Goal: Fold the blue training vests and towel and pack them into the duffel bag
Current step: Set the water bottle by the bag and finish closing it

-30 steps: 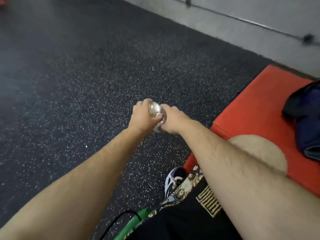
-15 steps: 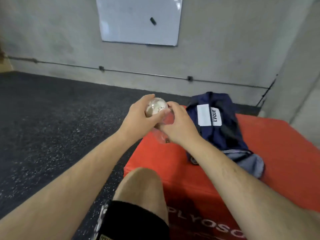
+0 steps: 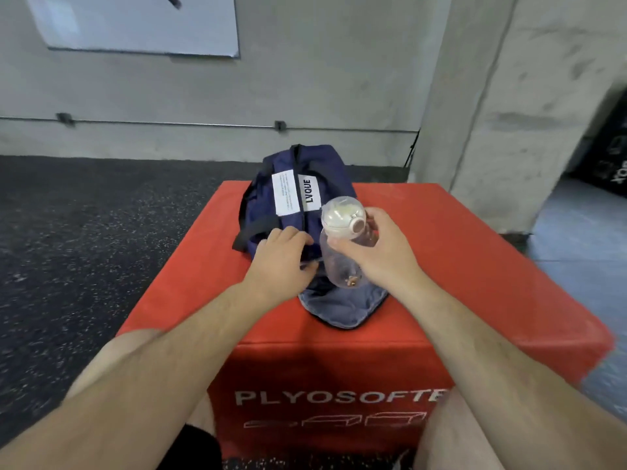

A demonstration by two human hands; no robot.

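Navy duffel bag (image 3: 298,198) sits on top of a red plyo box (image 3: 458,266), toward its far side, white label with "LVQUE" facing up and a black strap drooping off its left flank. At the bag's near end a grey-blue fabric (image 3: 342,308) spreads out onto the box top; lining or towel, cannot tell. Right hand (image 3: 376,256) holds a clear plastic bottle (image 3: 339,242) just above that near end, fingers and thumb wrapped round the body, pale cap tilted toward the bag. Left hand (image 3: 281,262) lies on the bag beside the bottle, fingers bent down onto the navy cloth, tips hidden; whether they pinch it cannot be told. Box front reads "PLYOSOFT". Dark speckled floor (image 3: 84,239) to the left, grey concrete wall behind with a whiteboard (image 3: 135,25), and a concrete pillar (image 3: 509,113) at right.
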